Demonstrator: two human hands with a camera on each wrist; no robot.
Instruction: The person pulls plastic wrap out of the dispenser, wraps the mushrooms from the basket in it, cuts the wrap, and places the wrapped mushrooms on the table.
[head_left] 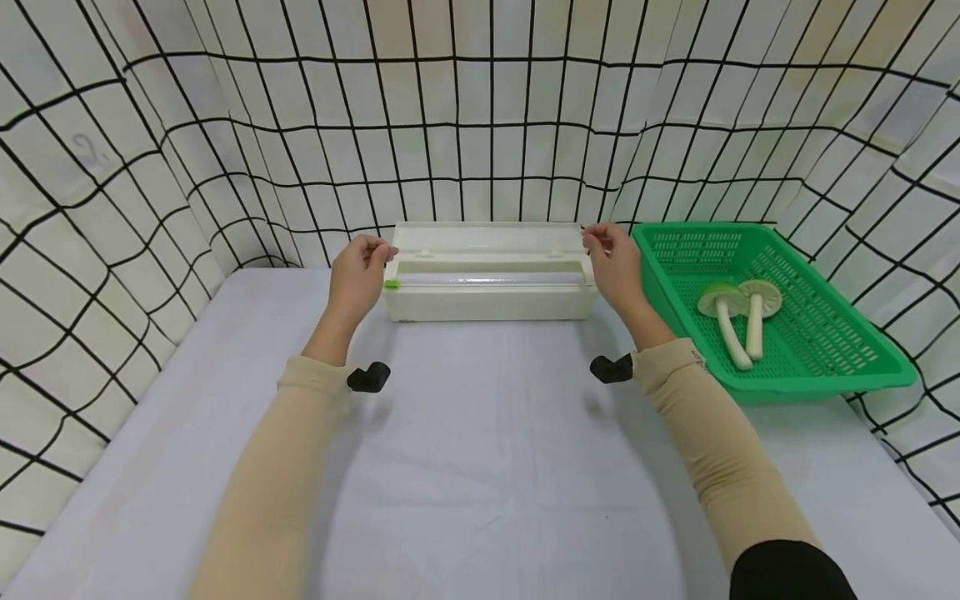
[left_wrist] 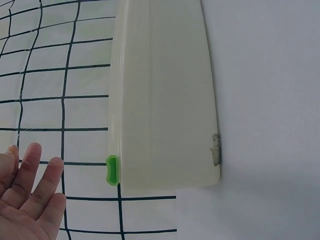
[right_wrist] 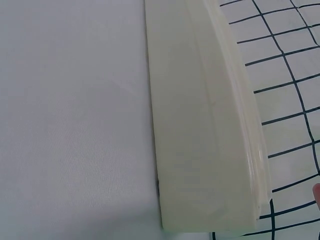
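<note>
A long cream cling film dispenser [head_left: 491, 305] sits at the back of the table with its lid [head_left: 487, 239] raised. A shiny roll of clear film [head_left: 487, 279] lies inside, and a green slider [left_wrist: 112, 170] shows at the left end. My left hand [head_left: 358, 273], at the dispenser's left end, pinches the clear film between thumb and index finger; faint film streaks show by its fingertips in the left wrist view. At the right end, my right hand [head_left: 617, 268] pinches the film's other side. Only a fingertip of it enters the right wrist view.
To the right stands a green plastic basket [head_left: 832, 379] holding two mushrooms [head_left: 731, 333] [head_left: 759, 312] with pale stems. A white cloth with a black grid [head_left: 491, 150] walls the back and sides. White covering [head_left: 480, 458] spreads over the table.
</note>
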